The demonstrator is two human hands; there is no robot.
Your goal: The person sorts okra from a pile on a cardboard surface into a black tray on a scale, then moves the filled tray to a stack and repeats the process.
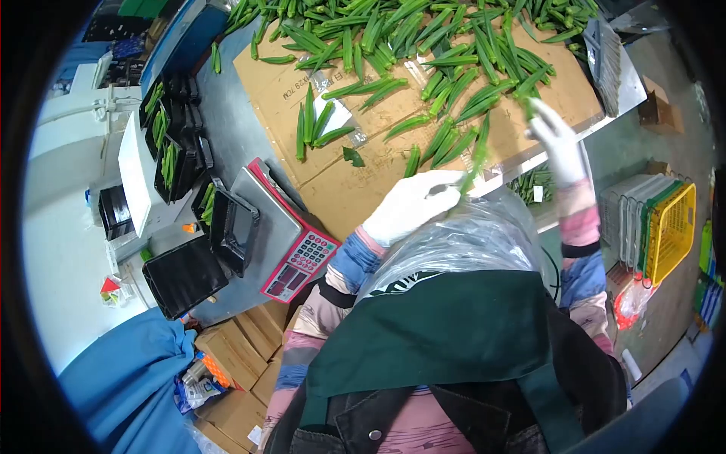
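Note:
My left hand [414,203], in a white glove, is closed on a green okra pod [478,160] at the near edge of the cardboard. The pod points up and away, a little smeared by motion. To the right, my white-gloved right hand [556,136] is raised near the table's right edge, blurred. Its fingers pinch a blurred okra pod [526,106]. Loose okra [454,140] lies just beyond both hands, and a bigger heap of okra [378,30] covers the far part of the cardboard [333,181].
A red-edged scale [302,253] stands left of the cardboard. Black trays [234,227], some holding okra, line the left side. A grey ridged piece [603,64] sits at the right edge. Yellow crate [671,234] and cartons [234,352] are lower down.

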